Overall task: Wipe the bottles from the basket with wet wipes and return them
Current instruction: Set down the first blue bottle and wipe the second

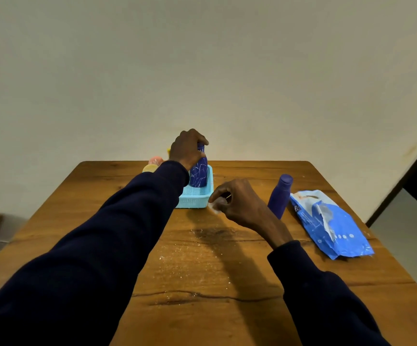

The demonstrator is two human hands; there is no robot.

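Patterned bottle (199,174) gripped by left hand (188,148), upright in basket (193,199) at table's (202,258) 12 o'clock, maybe for lifting out or setting back. Wet wipe (214,206) pinched by right hand (239,201), ready for rubbing. Plain bottle (281,196) stood at 3 o'clock.
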